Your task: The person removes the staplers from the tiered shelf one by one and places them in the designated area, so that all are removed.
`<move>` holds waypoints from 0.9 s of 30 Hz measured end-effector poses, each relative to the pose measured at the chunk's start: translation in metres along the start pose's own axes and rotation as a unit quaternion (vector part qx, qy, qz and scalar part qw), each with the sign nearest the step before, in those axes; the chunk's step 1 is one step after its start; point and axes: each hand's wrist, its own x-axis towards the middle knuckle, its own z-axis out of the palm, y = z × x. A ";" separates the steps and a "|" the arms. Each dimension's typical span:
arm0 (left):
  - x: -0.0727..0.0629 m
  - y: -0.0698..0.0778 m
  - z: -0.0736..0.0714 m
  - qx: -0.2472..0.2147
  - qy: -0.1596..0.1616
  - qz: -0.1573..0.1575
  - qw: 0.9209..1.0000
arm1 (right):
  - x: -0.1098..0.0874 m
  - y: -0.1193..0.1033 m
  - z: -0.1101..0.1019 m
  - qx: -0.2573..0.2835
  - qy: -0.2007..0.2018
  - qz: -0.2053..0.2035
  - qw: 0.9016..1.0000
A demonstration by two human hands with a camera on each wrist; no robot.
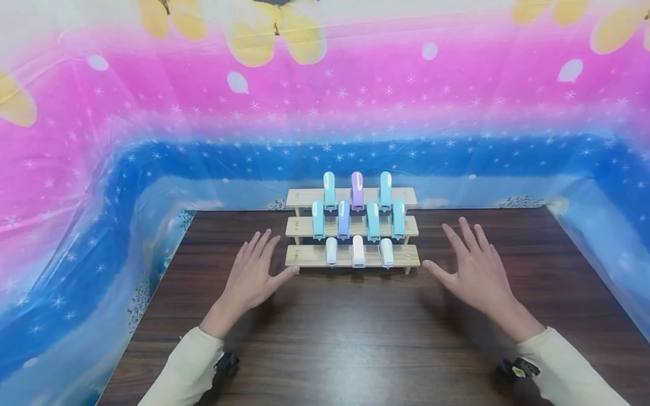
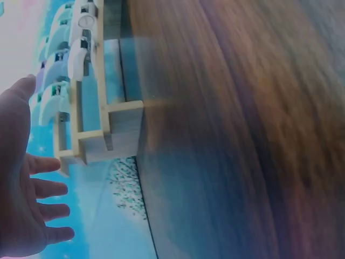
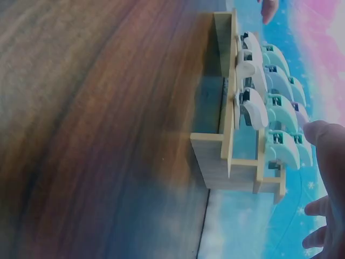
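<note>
Sleeves are nearest me. L hand & R hand are spread wide, w/ nothing in them, near the ends of the rack on the worktop. Staplers sit on it in 3 rows. I'd go slow & not bump it, so none tip.

1. Spreads left hand near the rack's left end.
2. Spreads right hand near its right end.
3. Carries purple stapler between two turquoise staplers on top tier, toward worktop's far edge.
4. Carries four blue-to-turquoise staplers on middle tier.
5. Carries three pale staplers below.
</note>
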 end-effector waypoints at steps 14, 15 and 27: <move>0.012 -0.006 0.009 -0.043 0.009 0.004 0.999 | 0.029 0.001 -0.021 0.036 -0.006 -0.008 0.999; 0.013 -0.006 0.010 -0.052 0.008 -0.001 0.999 | 0.032 0.000 -0.022 0.037 -0.006 -0.009 0.999; 0.025 -0.004 0.022 -0.132 -0.030 -0.095 0.986 | 0.057 -0.018 -0.035 0.056 0.000 -0.024 0.998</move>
